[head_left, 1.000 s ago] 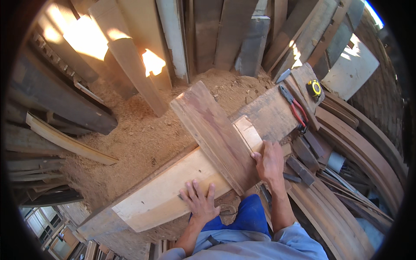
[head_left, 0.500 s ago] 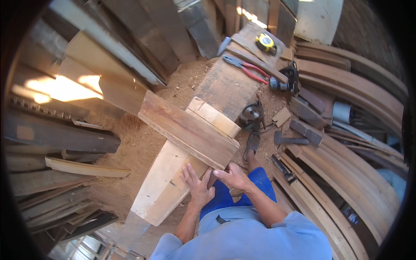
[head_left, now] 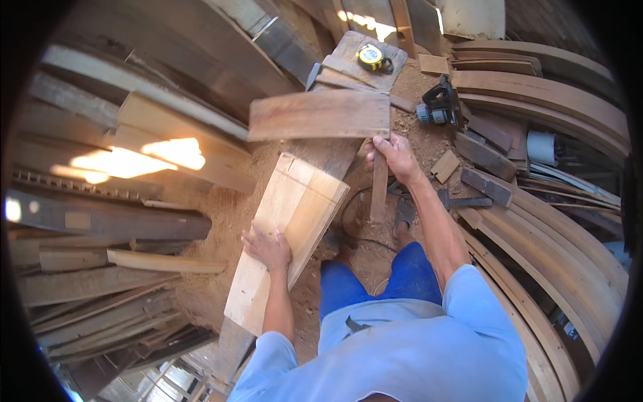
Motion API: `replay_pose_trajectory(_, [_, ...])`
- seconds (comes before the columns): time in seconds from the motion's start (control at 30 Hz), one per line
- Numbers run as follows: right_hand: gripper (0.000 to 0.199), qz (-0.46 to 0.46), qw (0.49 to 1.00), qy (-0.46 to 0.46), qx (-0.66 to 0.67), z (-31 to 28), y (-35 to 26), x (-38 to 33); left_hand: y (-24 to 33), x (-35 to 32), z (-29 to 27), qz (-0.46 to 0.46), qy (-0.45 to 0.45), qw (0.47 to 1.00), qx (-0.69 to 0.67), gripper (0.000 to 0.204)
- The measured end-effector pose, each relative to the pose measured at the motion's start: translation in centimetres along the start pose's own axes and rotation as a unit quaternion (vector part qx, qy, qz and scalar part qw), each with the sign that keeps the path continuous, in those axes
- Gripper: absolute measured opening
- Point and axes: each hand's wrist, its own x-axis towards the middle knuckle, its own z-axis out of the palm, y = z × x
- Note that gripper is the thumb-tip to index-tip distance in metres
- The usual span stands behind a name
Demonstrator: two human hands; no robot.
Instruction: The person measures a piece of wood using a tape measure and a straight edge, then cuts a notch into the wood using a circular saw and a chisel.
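Hands: left hand [head_left: 268,246] flat, open on pale smooth board [head_left: 288,234], right hand [head_left: 395,155] gripping dark rough plank [head_left: 320,115].

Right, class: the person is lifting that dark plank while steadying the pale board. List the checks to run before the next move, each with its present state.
1. Right hand grips the dark plank at its end: ok.
2. Left hand flat on the pale board: ok.
3. Tape measure away from the plank's edge: not ok, it lies close behind.
4. Black cable away from the feet: not ok.
5. Power saw switched off: cannot tell.
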Motion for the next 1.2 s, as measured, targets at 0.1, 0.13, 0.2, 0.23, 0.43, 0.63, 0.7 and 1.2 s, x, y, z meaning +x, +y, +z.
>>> replay_pose_trajectory(0.1, [0.034,-0.011,0.983,0.044,-0.176,-0.6,0.9,1.0,0.7,0.0,0.2,0.004,0.007,0.999,0.033,0.087])
replay_pose_trajectory(0.13, [0.037,-0.02,0.965,0.078,-0.251,0.0,1.2,0.6,1.0,0.0,0.2,0.002,0.006,0.999,0.031,0.087])
replay_pose_trajectory(0.2, [0.047,-0.024,0.938,0.132,-0.319,1.3,1.7,0.2,1.2,0.0,-0.1,-0.004,0.005,1.0,0.03,0.086])
replay_pose_trajectory(0.23, [0.045,-0.016,0.941,0.145,-0.306,1.7,2.8,0.3,0.9,0.1,-0.3,-0.007,0.008,0.999,0.032,0.087])
replay_pose_trajectory(0.43, [0.046,0.064,0.96,0.185,-0.198,1.0,9.3,-0.5,-0.3,0.5,-1.4,0.045,-0.015,0.999,0.005,0.088])
replay_pose_trajectory(0.63, [0.076,0.015,0.933,0.238,-0.269,6.6,11.0,-1.1,-9.3,5.7,-5.4,0.159,-0.237,0.95,-0.127,0.081])
replay_pose_trajectory(0.7, [0.072,0.084,0.9,0.325,-0.279,8.9,10.8,-0.5,-9.8,5.9,-6.0,0.205,-0.259,0.937,-0.11,0.078])
replay_pose_trajectory(1.2, [0.075,0.154,0.918,0.351,-0.096,7.9,14.5,-1.4,-9.6,7.4,-8.0,0.179,-0.319,0.929,-0.061,0.086])
